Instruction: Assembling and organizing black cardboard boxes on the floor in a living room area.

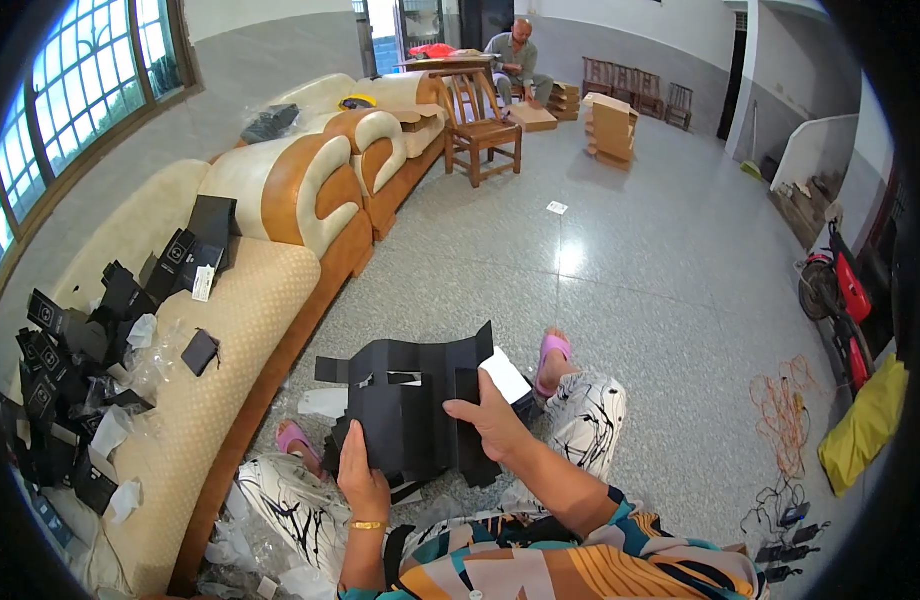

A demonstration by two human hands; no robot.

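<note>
holding black cardboard between the legs, grasping its left side with left hand and right flap with right hand, probably folding or flattening (unclear which), likely needing even pressure next.

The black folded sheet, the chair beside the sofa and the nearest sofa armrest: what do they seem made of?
Black folded sheet: probably matte cardboard, given its straight creases and slots.
Chair: likely wood, perhaps varnished, with brown slats and straight legs.
Sofa armrest: leather or imitation, perhaps; its smooth, padded surface leaves that open.
</note>
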